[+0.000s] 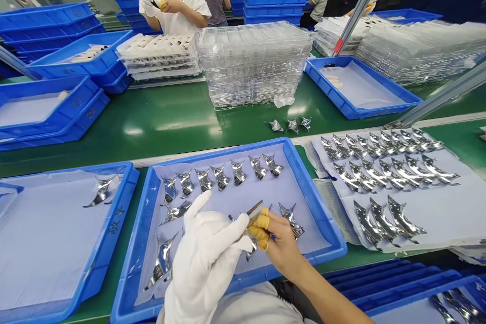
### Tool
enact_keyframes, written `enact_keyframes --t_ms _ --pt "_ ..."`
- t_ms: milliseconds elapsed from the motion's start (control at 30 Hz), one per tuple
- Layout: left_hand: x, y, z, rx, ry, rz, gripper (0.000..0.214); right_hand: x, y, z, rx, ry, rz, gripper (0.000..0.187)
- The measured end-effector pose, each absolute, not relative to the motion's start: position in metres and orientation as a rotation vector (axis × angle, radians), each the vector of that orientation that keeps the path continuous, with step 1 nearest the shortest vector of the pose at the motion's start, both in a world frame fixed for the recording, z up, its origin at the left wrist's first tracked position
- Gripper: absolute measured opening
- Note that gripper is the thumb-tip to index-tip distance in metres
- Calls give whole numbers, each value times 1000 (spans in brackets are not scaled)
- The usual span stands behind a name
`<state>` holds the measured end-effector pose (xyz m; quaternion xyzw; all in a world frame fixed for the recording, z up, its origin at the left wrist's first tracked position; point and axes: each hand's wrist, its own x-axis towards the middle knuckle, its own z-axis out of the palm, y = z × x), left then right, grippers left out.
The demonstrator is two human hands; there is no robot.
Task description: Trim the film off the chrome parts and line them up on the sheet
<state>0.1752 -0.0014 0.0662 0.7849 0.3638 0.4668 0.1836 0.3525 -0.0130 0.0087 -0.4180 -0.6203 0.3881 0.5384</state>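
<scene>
the right hand (283, 248), closed, pinches a shiny metal piece (254, 214) in yellow finger cots (261, 221) above a blue tray (312, 193). the white-gloved left hand (203, 258) is half open just beside it

Metal stampings (238, 172) in tray (319, 228); stacked plastic trays (252, 66) behind on conveyor belt (159, 126).

Head camera here, looking forward and down from the person's head, close above the grip (254, 225), tray (228, 154) right beneath it, table (152, 136) stretching out beyond!
</scene>
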Motion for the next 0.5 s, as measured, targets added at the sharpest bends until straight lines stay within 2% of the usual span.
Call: enact_keyframes --t_ms 100,233,367,500 --pt "178 0 62 2044 1106 1363 49 353 -14 15 -977 -1427 985 30" --pt "183 3 54 1366 1443 1367 12 355 -19 26 -939 -1342 1168 34" --pt "186 8 54 961 1484 1238 30 355 -22 38 -943 -1236 1377 39" --pt "186 9 58 914 1456 1208 33 353 -22 45 -923 -1217 1392 35"
